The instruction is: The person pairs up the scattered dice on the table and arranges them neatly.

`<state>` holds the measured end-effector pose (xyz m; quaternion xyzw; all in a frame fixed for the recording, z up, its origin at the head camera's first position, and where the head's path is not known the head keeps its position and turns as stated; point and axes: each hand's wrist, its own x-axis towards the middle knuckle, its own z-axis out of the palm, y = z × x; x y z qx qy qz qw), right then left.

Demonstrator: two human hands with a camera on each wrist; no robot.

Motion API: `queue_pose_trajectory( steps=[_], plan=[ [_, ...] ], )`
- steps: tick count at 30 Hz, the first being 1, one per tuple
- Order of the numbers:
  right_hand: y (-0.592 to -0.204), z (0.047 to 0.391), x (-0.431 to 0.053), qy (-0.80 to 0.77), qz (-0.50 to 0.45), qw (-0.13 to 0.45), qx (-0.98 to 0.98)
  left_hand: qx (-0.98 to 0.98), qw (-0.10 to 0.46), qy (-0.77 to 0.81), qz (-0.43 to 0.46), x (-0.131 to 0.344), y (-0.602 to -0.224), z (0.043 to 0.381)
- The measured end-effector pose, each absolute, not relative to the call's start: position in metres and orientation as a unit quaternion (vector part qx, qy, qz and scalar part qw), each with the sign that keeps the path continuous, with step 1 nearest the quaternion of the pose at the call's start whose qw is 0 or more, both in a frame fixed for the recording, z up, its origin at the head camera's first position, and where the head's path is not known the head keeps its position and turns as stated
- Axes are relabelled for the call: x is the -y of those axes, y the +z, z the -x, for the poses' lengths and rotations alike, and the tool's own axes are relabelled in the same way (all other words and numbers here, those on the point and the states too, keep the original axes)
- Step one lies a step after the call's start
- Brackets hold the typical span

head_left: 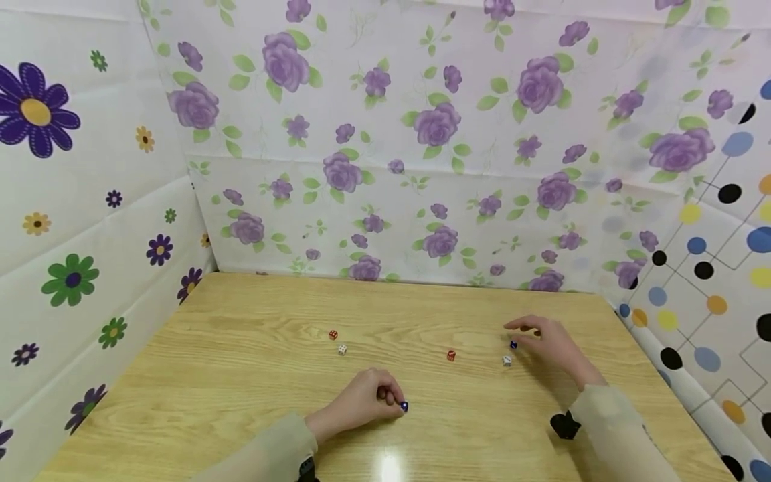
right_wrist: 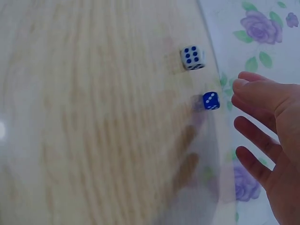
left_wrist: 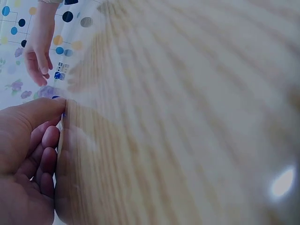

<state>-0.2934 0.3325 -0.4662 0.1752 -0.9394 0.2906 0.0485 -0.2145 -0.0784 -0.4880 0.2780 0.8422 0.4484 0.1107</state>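
Near the front middle of the table, my left hand [head_left: 364, 396] pinches a blue die [head_left: 404, 406] between thumb and forefinger; in the left wrist view the thumb hides most of that die. Over at the right, my right hand [head_left: 551, 345] hovers with spread, relaxed fingers beside a second blue die [head_left: 513, 345], holding nothing. The right wrist view shows this blue die [right_wrist: 211, 101] with three pips facing up, apart from the fingertips [right_wrist: 241, 84]. Just by it lies a white die [head_left: 506, 361], whose six-pip side [right_wrist: 192, 56] shows.
A red die [head_left: 451, 355] lies left of the right-hand pair. Farther left are another red die [head_left: 333, 335] and a white die [head_left: 342, 349]. Flower-patterned cloth [head_left: 391, 134] stands behind the wooden table [head_left: 241, 375]; dotted cloth [head_left: 711, 301] borders its right side.
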Motion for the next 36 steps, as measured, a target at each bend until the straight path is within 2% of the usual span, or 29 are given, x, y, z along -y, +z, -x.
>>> queue_pose_trajectory(
  steps=[13, 28, 36],
  plan=[
    [-0.483, 0.29, -0.338, 0.293, -0.149, 0.031, 0.944, -0.842, 0.113, 0.447, -0.279, 0.079, -0.49, 0.214],
    [-0.485, 0.294, -0.339, 0.294, -0.12, 0.041, 0.947, -0.841, 0.111, 0.45, -0.28, 0.079, -0.488, 0.215],
    [-0.479, 0.285, -0.326, 0.307, -0.099, 0.055, 0.945, -0.84, 0.111, 0.448, -0.285, 0.079, -0.486, 0.214]
  ],
)
